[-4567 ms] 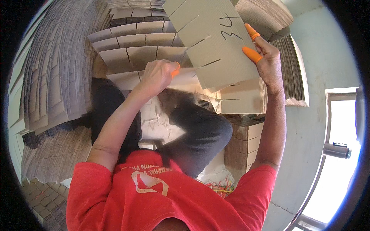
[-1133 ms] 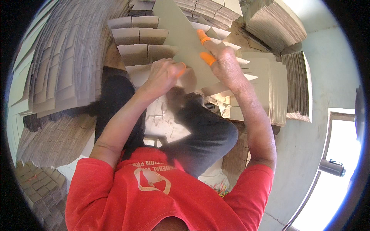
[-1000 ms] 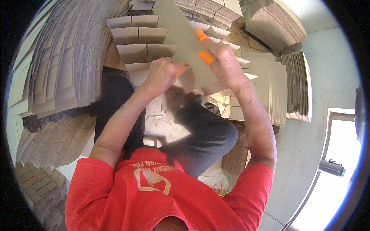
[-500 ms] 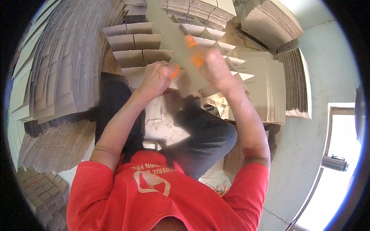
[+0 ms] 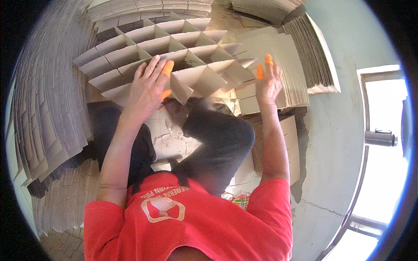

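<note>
A cardboard divider grid (image 5: 167, 43) of interlocking strips stands in front of my crossed legs. My left hand (image 5: 150, 85) lies on its near side, fingers stretched over the front strips and thumb apart, holding nothing. Orange covers sit on its thumb and one finger. My right hand (image 5: 269, 87) is off the grid to the right, fingers apart and nothing in them. Two of its fingertips also wear orange covers. It hovers over or touches a stack of pale cardboard strips (image 5: 291, 74); I cannot tell which.
Tall piles of cardboard strips (image 5: 48, 95) rise at the left. More bundles stand at the back (image 5: 148, 6) and against the pale wall (image 5: 326, 143) at the right (image 5: 311, 52). A bright window (image 5: 385, 113) is at the far right. My legs (image 5: 217, 143) border the grid's near side.
The strip that both hands held upright now lies among the grid's crossing strips. My right hand has let go and moved right; my left hand has opened onto the grid. The view has shifted.
</note>
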The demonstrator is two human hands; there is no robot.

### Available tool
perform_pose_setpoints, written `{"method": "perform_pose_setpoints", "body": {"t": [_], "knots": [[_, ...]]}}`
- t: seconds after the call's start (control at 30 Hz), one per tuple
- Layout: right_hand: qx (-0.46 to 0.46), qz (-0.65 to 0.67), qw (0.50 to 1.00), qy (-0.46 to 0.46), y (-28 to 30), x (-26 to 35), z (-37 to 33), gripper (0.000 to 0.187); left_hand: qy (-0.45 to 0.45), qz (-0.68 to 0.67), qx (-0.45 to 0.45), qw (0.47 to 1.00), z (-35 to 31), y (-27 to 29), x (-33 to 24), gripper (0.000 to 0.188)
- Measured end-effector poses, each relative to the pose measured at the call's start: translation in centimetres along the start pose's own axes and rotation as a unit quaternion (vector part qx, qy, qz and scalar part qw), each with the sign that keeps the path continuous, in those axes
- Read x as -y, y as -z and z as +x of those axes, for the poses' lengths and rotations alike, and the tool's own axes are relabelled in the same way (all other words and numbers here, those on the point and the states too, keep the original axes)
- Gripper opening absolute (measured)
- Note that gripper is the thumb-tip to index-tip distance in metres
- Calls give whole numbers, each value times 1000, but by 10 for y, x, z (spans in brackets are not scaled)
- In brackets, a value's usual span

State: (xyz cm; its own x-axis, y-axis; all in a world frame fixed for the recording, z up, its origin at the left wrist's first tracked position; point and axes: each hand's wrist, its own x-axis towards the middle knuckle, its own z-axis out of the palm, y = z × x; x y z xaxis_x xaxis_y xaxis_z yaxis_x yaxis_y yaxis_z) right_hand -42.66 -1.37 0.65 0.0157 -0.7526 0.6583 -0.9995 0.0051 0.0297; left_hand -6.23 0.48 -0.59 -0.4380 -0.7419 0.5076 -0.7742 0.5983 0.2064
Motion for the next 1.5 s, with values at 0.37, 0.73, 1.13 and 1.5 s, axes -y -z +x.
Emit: {"method": "perform_pose_setpoints", "body": {"t": [0.37, 0.73, 1.13, 1.5], "knots": [[139, -71, 979, -132, -4, -126, -35, 49, 42, 27, -66, 997, -10, 7, 9, 59], [-193, 112, 963, -149, 81, -55, 46, 51, 185, -39, -156, 969, -63, 43, 40, 44], [138, 511, 837, 137, 148, 158, 114, 65, 211, -204, -180, 939, -67, 28, 39, 15], [235, 429, 856, 169, 112, 222, 105, 73, 183, -191, -210, 941, -68, 22, 39, 15]]}}
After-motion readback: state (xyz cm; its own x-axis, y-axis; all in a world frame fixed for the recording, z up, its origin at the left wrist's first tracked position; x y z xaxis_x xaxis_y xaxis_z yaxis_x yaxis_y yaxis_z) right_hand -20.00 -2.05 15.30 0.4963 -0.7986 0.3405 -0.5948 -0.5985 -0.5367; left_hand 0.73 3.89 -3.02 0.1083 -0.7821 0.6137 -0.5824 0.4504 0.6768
